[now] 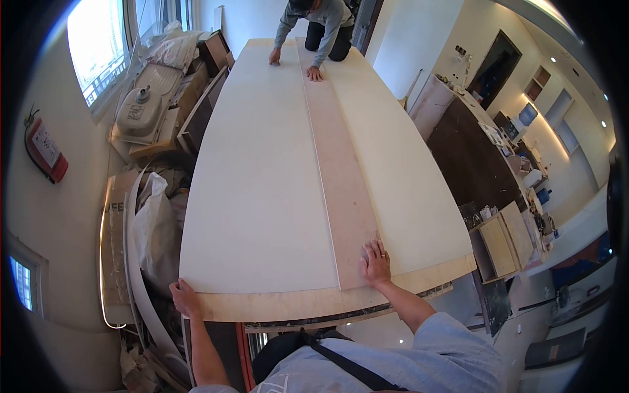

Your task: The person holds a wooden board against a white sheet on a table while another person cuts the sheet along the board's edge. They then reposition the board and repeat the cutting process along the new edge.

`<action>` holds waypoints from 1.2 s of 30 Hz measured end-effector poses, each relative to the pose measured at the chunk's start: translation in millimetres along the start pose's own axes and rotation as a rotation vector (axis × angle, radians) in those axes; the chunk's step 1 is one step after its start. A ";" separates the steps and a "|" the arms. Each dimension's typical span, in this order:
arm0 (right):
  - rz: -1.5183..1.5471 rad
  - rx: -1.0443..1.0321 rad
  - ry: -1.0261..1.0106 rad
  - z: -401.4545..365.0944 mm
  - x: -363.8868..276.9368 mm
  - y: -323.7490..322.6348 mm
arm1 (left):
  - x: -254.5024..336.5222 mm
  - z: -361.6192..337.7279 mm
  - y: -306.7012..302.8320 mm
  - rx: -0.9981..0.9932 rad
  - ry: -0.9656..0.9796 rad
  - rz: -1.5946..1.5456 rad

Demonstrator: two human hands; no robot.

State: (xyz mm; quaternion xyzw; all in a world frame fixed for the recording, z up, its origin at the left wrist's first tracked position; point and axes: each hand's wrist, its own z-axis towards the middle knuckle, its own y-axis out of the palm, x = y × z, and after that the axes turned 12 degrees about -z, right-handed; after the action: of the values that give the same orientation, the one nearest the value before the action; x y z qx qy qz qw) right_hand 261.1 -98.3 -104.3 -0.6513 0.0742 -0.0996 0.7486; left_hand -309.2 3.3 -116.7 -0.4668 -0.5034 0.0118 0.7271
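Note:
A large white sheet (255, 190) lies over a plywood board (262, 306), whose bare wood shows along the near edge. My left hand (186, 299) grips the near left corner, fingers closed over the edge. A long pinkish strip (341, 177) runs lengthwise down the sheet, right of its middle. My right hand (375, 263) lies flat near the strip's near end, fingers stretched out across its right edge. At the far end, a person (321, 26) kneels on the board, one hand pressed on the strip and the other on the white sheet.
On the left, a sink (147, 101), boards and a white plastic bag (154, 229) crowd the board's side. A fire extinguisher (46, 147) hangs on the left wall. A dark counter (472, 150) and an open wooden box (501, 245) stand on the right.

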 end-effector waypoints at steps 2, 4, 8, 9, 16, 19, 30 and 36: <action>-0.005 0.004 -0.001 0.3 0.2 0.9 | -1.8 1.4 1.0 -0.001 0.002 -0.002; -0.006 0.008 -0.002 0.2 0.0 1.1 | -1.7 1.1 0.3 -0.004 0.007 0.001; -0.004 0.011 -0.001 -0.1 0.3 1.0 | 0.0 0.1 -0.5 -0.006 0.011 0.003; -0.005 0.011 -0.001 0.1 0.3 1.2 | -0.4 0.2 -0.2 -0.004 0.015 0.006; -0.009 0.012 0.002 1.1 -0.7 0.8 | -6.1 2.3 2.2 0.005 0.035 -0.004; -0.011 0.012 0.004 0.6 -0.3 1.8 | -0.9 0.4 -0.3 0.000 0.019 -0.001; -0.010 0.003 0.002 -0.1 -1.0 0.0 | 0.2 0.7 0.0 -0.010 0.003 0.014; -0.012 0.006 -0.001 0.3 -0.7 0.5 | -1.2 0.6 0.7 0.000 0.017 0.005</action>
State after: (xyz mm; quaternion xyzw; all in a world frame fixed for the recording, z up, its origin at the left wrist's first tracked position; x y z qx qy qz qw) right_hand 260.6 -97.8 -104.8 -0.6494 0.0696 -0.1042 0.7501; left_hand -309.9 3.5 -118.0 -0.4678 -0.4962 0.0097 0.7313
